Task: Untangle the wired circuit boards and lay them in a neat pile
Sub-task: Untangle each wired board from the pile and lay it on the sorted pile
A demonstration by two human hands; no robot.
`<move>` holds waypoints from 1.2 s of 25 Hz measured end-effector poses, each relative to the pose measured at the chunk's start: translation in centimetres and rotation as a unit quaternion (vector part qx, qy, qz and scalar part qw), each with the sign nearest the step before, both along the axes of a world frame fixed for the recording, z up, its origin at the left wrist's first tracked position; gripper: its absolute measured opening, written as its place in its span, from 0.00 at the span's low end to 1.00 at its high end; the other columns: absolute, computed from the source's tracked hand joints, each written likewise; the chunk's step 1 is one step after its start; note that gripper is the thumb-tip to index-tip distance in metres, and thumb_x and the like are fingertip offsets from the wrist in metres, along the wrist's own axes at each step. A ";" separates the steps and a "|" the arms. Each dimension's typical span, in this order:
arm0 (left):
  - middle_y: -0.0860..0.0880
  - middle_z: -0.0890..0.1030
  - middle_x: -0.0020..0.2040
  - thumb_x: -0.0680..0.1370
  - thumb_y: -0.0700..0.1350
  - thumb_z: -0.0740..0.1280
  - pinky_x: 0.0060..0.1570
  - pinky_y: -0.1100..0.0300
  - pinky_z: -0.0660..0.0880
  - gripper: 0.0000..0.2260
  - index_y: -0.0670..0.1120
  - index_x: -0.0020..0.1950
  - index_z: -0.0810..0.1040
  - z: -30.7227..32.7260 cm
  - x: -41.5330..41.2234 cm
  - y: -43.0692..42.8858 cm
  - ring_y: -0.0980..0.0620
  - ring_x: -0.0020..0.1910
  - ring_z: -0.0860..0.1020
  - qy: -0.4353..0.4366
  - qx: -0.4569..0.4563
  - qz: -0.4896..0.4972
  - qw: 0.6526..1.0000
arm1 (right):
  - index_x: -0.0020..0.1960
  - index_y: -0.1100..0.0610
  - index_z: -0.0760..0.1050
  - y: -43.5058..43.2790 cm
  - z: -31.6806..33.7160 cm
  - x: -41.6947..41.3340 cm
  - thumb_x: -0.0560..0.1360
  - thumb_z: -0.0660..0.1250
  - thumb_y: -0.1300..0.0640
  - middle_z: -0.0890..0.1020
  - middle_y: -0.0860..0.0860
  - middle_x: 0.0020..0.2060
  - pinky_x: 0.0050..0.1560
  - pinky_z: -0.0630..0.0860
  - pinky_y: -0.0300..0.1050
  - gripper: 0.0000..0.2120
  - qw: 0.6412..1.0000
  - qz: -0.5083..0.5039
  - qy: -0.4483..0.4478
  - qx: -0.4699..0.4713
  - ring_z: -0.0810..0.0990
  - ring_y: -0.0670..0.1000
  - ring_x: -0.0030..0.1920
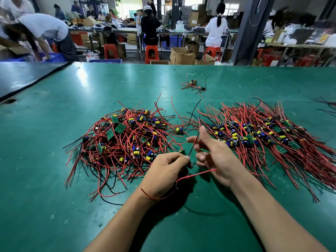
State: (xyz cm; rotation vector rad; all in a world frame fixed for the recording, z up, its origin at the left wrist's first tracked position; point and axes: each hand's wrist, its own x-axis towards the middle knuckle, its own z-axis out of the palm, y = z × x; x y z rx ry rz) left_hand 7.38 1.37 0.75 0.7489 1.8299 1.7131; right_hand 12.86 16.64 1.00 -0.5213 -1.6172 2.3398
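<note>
A tangled heap of small green circuit boards (125,137) with red and black wires lies left of centre on the green table (54,206). To the right, a combed pile of boards (261,137) has its wires fanned out in line. My left hand (163,173) grips one wired board (181,151) by its wires, near the heap's front edge. My right hand (212,151) pinches a red wire (194,144) of that board between thumb and forefinger, its other fingers loosely spread. Another red wire (198,173) trails under my right palm.
A few loose wired boards (194,84) lie farther back on the table. A black mat (27,77) covers the far left corner. More wires (327,104) show at the right edge. Beyond the table, people work at benches among red stools and cardboard boxes.
</note>
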 end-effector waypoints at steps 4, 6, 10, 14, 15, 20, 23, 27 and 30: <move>0.48 0.78 0.33 0.79 0.40 0.66 0.37 0.62 0.70 0.12 0.40 0.37 0.82 0.0 -0.2 -0.1 0.54 0.33 0.73 0.024 -0.003 0.001 1.000 | 0.45 0.59 0.85 -1.1 -1.0 -0.2 0.69 0.74 0.48 0.74 0.51 0.28 0.25 0.67 0.35 0.15 0.997 0.047 -0.010 0.062 0.68 0.45 0.25; 0.50 0.79 0.31 0.78 0.39 0.66 0.35 0.65 0.70 0.12 0.41 0.36 0.82 0.1 -0.1 -0.3 0.56 0.31 0.73 0.023 -0.012 -0.030 0.999 | 0.44 0.61 0.83 -0.5 -0.8 -0.4 0.72 0.72 0.52 0.74 0.48 0.26 0.23 0.64 0.35 0.12 0.999 -0.026 0.004 0.039 0.65 0.44 0.23; 0.48 0.79 0.31 0.78 0.40 0.66 0.35 0.63 0.72 0.11 0.40 0.37 0.82 0.5 0.0 -0.3 0.54 0.31 0.75 0.023 -0.031 -0.080 0.996 | 0.43 0.61 0.82 1.4 -0.4 -0.3 0.78 0.69 0.54 0.75 0.48 0.31 0.22 0.61 0.35 0.10 0.989 -0.150 0.001 -0.012 0.63 0.43 0.23; 0.44 0.79 0.30 0.78 0.38 0.65 0.31 0.61 0.72 0.12 0.42 0.35 0.81 0.7 0.2 -0.6 0.50 0.28 0.75 -0.002 -0.018 -0.066 0.998 | 0.45 0.61 0.81 1.5 -0.4 -0.4 0.77 0.69 0.48 0.69 0.47 0.30 0.21 0.61 0.36 0.16 0.986 -0.155 -0.001 -0.059 0.63 0.43 0.23; 0.43 0.79 0.30 0.78 0.39 0.66 0.29 0.62 0.71 0.12 0.43 0.35 0.81 0.8 0.3 -0.7 0.49 0.26 0.75 -0.026 0.005 -0.046 0.999 | 0.46 0.61 0.81 1.5 -0.4 -0.3 0.75 0.70 0.45 0.70 0.47 0.30 0.22 0.61 0.36 0.18 0.988 -0.148 -0.001 -0.037 0.64 0.44 0.23; 0.40 0.85 0.44 0.73 0.49 0.69 0.33 0.61 0.79 0.13 0.41 0.51 0.81 1.7 -0.6 -1.0 0.47 0.34 0.83 -0.170 0.171 0.061 0.969 | 0.41 0.55 0.83 0.0 -0.7 0.6 0.72 0.75 0.47 0.79 0.47 0.30 0.28 0.71 0.37 0.11 0.956 -0.050 -0.001 0.288 0.74 0.44 0.28; 0.42 0.86 0.47 0.72 0.52 0.71 0.36 0.58 0.80 0.14 0.44 0.50 0.81 1.8 -0.8 -0.8 0.49 0.38 0.84 -0.152 0.185 0.111 0.964 | 0.41 0.55 0.83 -2.0 -0.8 0.6 0.73 0.76 0.55 0.83 0.47 0.33 0.37 0.74 0.39 0.04 0.917 0.017 0.051 0.396 0.77 0.42 0.35; 0.45 0.86 0.48 0.70 0.57 0.72 0.43 0.55 0.81 0.14 0.47 0.46 0.84 1.7 -0.9 -0.9 0.52 0.40 0.82 -0.129 0.172 0.153 0.965 | 0.38 0.59 0.78 -3.7 -0.7 0.8 0.69 0.77 0.46 0.75 0.51 0.27 0.31 0.68 0.45 0.16 0.901 0.042 0.072 0.425 0.70 0.44 0.30; 0.43 0.86 0.47 0.70 0.52 0.73 0.42 0.54 0.82 0.12 0.45 0.47 0.84 1.6 -0.4 -0.7 0.49 0.42 0.84 -0.165 0.182 0.139 0.959 | 0.37 0.59 0.76 -4.6 -0.6 0.6 0.74 0.72 0.44 0.73 0.50 0.28 0.32 0.67 0.45 0.19 0.922 0.015 0.095 0.375 0.69 0.44 0.31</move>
